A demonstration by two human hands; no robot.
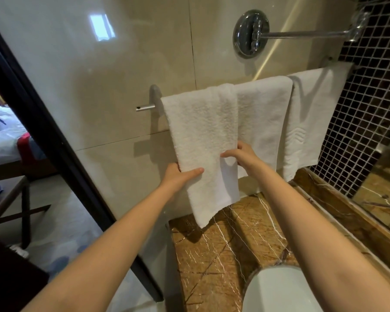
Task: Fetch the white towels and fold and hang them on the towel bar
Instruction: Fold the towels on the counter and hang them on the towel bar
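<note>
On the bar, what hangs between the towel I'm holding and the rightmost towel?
In the head view, a third white towel hangs between the held towel and the rightmost towel, its left edge tucked behind the held one.

I see three white towels draped over towel bar point(145, 107). Left hand point(180, 175) pinches nearest towel point(203, 140) at left edge; right hand point(241, 154) grips right edge.
</note>
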